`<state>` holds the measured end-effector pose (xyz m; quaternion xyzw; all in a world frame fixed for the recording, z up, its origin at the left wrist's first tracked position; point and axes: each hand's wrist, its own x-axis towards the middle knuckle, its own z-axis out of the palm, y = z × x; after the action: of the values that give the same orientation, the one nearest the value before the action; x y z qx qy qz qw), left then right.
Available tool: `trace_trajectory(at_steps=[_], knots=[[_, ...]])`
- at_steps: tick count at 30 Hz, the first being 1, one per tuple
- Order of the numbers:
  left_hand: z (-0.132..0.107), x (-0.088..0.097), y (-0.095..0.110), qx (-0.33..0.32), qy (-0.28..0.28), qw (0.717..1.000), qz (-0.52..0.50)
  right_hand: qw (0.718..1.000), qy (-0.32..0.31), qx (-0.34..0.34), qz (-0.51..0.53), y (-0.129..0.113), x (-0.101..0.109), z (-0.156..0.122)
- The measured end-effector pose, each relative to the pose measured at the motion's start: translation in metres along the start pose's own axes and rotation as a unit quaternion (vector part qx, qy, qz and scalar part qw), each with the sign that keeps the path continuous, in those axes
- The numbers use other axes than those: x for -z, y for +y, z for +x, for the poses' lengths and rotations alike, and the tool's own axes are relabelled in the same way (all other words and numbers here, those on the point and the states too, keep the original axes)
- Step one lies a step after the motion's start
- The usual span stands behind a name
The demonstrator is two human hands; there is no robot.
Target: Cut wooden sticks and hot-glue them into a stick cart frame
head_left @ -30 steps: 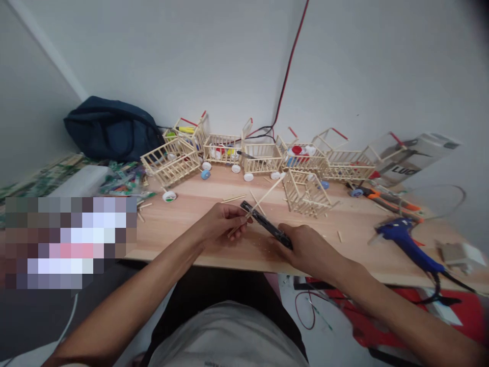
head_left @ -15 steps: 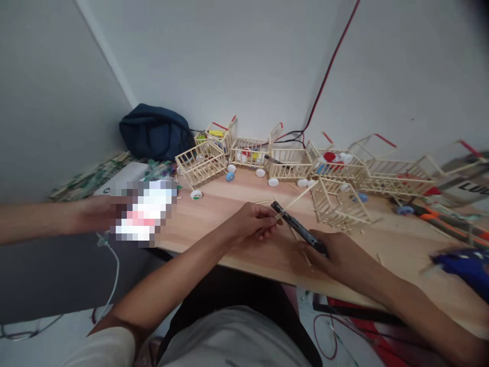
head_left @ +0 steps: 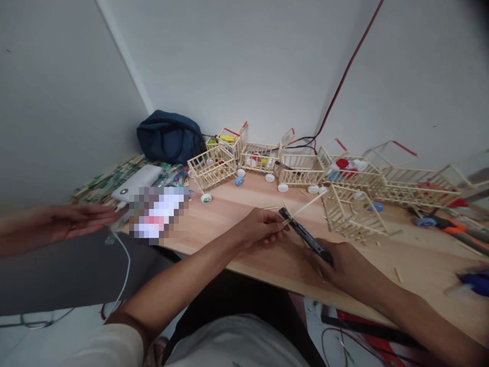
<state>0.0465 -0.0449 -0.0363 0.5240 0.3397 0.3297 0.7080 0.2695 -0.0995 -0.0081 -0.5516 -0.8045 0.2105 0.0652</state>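
My left hand (head_left: 264, 227) is closed, its fingertips pinching thin wooden sticks (head_left: 307, 204), one of them slanting up to the right. My right hand (head_left: 338, 262) grips a long, narrow black tool with worn patches, seemingly a utility knife (head_left: 307, 239). The tool's far end meets the sticks just beyond my left fingertips; the exact contact is too small to make out. Right of the sticks, a small cart basket made of sticks (head_left: 353, 211) rests tilted on the wooden table (head_left: 237, 250).
Several stick-built model carts (head_left: 300, 171) with bottle-cap wheels line the wall. Behind them, at left, sits a dark blue bag (head_left: 170, 136). Another person's hand (head_left: 69, 224) is near a pixelated phone (head_left: 158, 211) and a white power bank (head_left: 137, 182). Orange-black pliers (head_left: 458, 229) lie right.
The other person's hand has drawn back left from the phone, which stays at the table's left side. My view has shifted slightly left; both my hands keep their holds.
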Motion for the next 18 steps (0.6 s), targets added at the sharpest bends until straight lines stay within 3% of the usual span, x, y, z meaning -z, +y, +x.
trace_trajectory(at_steps=[18], knots=[[-0.0029, 0.0016, 0.0001, 0.010, 0.005, 1.000, -0.013, 1.000, -0.024, -0.003, 0.019, 0.0079, -0.0030, 0.0055]])
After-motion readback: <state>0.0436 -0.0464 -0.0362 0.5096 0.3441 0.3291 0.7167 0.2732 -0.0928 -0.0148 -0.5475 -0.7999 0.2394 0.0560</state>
